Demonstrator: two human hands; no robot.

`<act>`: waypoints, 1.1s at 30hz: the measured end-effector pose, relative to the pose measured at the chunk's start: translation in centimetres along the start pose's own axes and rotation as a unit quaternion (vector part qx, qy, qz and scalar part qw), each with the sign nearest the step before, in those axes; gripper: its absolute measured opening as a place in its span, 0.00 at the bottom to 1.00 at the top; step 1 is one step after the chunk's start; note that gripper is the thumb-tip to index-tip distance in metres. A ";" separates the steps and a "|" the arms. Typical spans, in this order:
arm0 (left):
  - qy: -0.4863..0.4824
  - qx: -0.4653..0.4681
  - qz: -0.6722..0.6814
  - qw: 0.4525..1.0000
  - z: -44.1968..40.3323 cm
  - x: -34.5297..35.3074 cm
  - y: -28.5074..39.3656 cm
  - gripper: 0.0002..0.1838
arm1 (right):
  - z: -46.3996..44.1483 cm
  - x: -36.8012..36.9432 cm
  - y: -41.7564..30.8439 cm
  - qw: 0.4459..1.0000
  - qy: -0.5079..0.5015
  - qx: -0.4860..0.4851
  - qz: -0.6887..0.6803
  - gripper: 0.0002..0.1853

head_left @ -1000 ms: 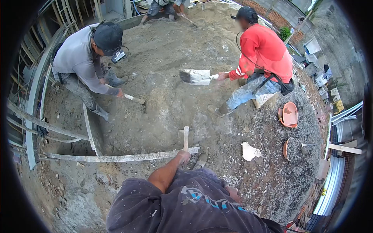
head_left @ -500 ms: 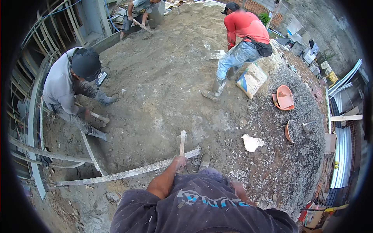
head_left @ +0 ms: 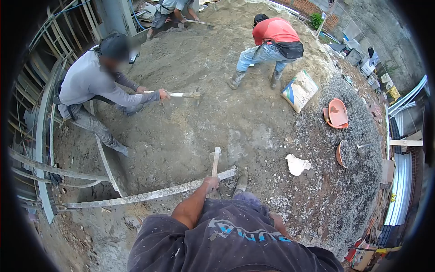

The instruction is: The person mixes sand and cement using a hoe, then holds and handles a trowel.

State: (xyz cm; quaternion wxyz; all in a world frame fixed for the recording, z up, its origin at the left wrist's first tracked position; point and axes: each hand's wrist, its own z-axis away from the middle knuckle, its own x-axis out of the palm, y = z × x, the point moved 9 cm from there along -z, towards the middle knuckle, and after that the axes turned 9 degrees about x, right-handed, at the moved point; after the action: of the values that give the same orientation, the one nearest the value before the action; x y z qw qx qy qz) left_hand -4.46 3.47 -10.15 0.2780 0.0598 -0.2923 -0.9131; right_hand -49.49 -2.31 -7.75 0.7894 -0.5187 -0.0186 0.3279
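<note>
My left hand (head_left: 210, 183) is wrapped around the wooden handle of what looks like a hoe (head_left: 216, 161), its pale, caked head pointing away from me over the grey mortar. Just beside that hand runs a long mortar-smeared board (head_left: 149, 196), its right end near my boot (head_left: 241, 183). My right hand (head_left: 278, 223) is low at my right side, mostly covered by my dark shirt; its fingers do not show.
A person in grey (head_left: 97, 86) at left holds a long-handled tool (head_left: 181, 94). Someone in a red shirt (head_left: 276, 31) bends near a cement bag (head_left: 300, 90). Another person (head_left: 174, 9) works at the back. Orange basins (head_left: 337, 113) sit on gravel (head_left: 358, 181), near a white scrap (head_left: 298, 165).
The person in grey has straightened and swung the tool out to the right. The person in red has turned and bent lower. My left hand and hoe have shifted slightly up and right.
</note>
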 end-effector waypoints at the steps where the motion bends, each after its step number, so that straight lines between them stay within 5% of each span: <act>1: 0.007 -0.003 0.002 1.000 0.3 0.0 0.1 0.08 | 0.8 0.2 -1.1 0.996 0.006 0.033 -0.080 0.06; 4: 0.019 -0.006 0.013 1.000 0.1 -0.1 -0.4 0.06 | 0.2 0.4 -0.3 0.992 0.007 0.089 -0.087 0.06; 6: 0.018 -0.003 0.016 1.000 0.2 -0.2 -0.6 0.05 | -0.5 0.9 -1.0 0.987 -0.024 0.027 0.157 0.09; 8: 0.010 0.004 0.014 1.000 0.5 -0.2 -0.2 0.05 | -0.6 3.0 -2.6 0.831 -0.071 -0.126 0.537 0.12; 11: 0.024 0.006 -0.003 1.000 0.5 -0.3 -0.2 0.05 | -1.8 2.3 -1.7 0.877 -0.051 -0.066 0.472 0.14; 14: 0.027 -0.008 0.000 1.000 0.8 -0.3 0.0 0.06 | -1.5 0.3 -0.2 0.957 -0.013 0.226 0.183 0.13; 17: 0.017 0.002 0.005 1.000 0.8 -0.3 0.2 0.06 | -2.2 0.5 1.7 0.984 0.009 0.157 0.082 0.14; 20: 0.007 -0.018 -0.002 1.000 1.0 -0.2 0.0 0.06 | -1.2 1.1 2.8 0.960 -0.007 0.175 -0.218 0.11; 22: -0.007 -0.017 -0.015 1.000 0.7 -0.1 0.0 0.07 | -2.6 0.4 3.8 0.992 -0.003 0.129 -0.005 0.09; 24: -0.009 -0.012 -0.023 1.000 0.8 -0.1 0.3 0.07 | -2.6 0.6 3.8 0.994 -0.016 0.080 0.071 0.08; 29: -0.020 -0.021 0.003 1.000 -0.6 0.0 0.2 0.07 | -1.9 1.5 1.6 0.994 -0.057 0.089 -0.002 0.11; 33: -0.029 -0.014 0.006 0.999 -1.0 0.0 0.7 0.06 | -1.4 1.9 -1.7 0.991 -0.040 0.043 0.119 0.12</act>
State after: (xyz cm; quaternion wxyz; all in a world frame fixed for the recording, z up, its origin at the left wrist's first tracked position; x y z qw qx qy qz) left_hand -3.84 2.51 -10.55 0.2755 0.0276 -0.2876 -0.9169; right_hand -46.67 -2.86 -7.60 0.7652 -0.4691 0.0260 0.4403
